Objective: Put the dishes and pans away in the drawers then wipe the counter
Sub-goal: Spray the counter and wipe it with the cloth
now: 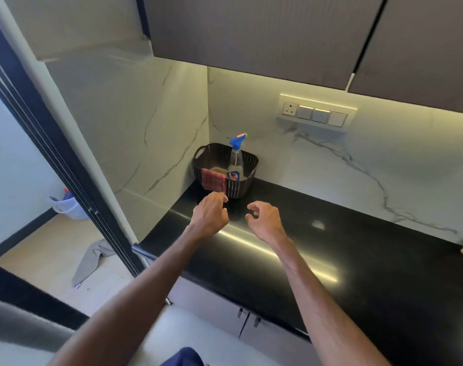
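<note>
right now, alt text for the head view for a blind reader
The left hand and right hand reach over a black counter toward a dark basket in the corner, the left close to a red cloth draped over its rim. A spray bottle stands in the basket.

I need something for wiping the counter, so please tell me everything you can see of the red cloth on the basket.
The red cloth is small, with a pale check pattern, and looks woven. It hangs limp over the front rim of the dark basket at the corner of the counter, mostly outside. The left hand reaches close to its lower corner; contact cannot be told.
</note>
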The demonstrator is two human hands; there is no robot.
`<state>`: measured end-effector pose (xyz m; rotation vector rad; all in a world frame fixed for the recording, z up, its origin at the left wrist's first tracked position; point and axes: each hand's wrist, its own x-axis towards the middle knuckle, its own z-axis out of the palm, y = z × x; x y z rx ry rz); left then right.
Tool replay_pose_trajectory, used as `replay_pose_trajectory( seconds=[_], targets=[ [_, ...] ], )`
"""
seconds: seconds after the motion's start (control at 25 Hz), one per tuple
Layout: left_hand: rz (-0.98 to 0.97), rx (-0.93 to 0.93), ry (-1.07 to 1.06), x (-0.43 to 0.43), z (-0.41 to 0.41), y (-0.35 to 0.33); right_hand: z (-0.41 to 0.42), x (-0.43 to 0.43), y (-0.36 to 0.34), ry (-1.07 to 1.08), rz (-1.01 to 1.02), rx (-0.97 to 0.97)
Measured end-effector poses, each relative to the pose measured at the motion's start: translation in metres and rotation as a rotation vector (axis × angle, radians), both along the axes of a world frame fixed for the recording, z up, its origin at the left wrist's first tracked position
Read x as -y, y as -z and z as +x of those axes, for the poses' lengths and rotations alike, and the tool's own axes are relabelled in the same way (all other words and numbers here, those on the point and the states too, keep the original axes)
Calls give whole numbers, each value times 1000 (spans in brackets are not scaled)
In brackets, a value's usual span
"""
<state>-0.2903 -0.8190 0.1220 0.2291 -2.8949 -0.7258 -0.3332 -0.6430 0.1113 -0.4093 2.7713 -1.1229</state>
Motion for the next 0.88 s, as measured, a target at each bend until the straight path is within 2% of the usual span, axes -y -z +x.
replay_pose_trajectory(
  seconds=[0.24,0.48,0.64,0.88],
  targets=[
    [-78,76,44,73,-105,10,-64,50,13,176,-101,78],
    [-243,168,164,127,-185,32,-111,101,16,323,-158,78],
    [-218,254,240,142,-209,53,-163,124,16,387,-202,40],
    [-223,275,239,155,-233,82,-266,149,37,389,-130,195]
  ],
)
